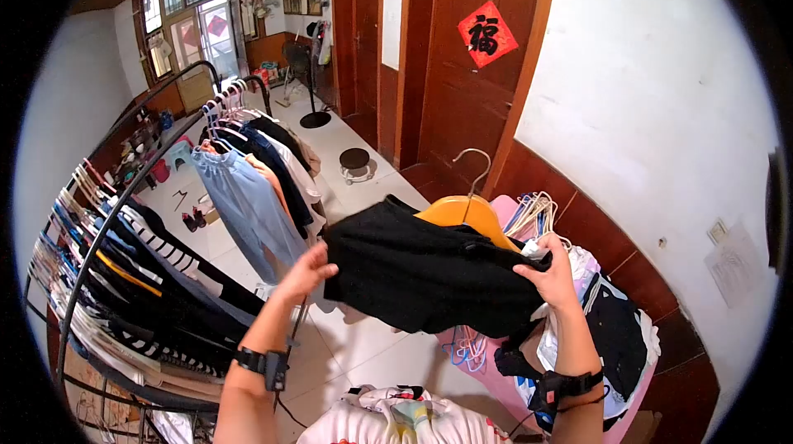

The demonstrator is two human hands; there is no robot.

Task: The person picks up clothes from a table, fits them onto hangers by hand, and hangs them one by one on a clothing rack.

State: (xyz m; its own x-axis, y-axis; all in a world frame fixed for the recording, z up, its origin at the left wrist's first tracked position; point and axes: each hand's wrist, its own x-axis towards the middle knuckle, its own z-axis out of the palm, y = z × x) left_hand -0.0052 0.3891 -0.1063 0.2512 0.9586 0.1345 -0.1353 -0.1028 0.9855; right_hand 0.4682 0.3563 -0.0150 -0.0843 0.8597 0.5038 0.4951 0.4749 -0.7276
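Note:
A black top [429, 270] hangs on a yellow hanger [467, 211] in front of me, the hanger's metal hook pointing up and bare. My right hand [552, 277] pinches the garment's right end between thumb and fingers, close to the hanger's right arm. At the opposite end, my left hand [307, 274] is by the cloth's left edge with its fingers apart. Whether its fingertips touch the fabric I cannot tell. The top spreads out between both hands, above the floor and the edge of a pink surface.
To the left stands a black metal clothes rack [124, 196] full of hung garments, light blue jeans [244, 200] among them. A pink table [500, 390] at the right carries piled clothes [615, 337] and several hangers [537, 213]. A round stool [355, 161] and a standing fan [301, 64] are farther off.

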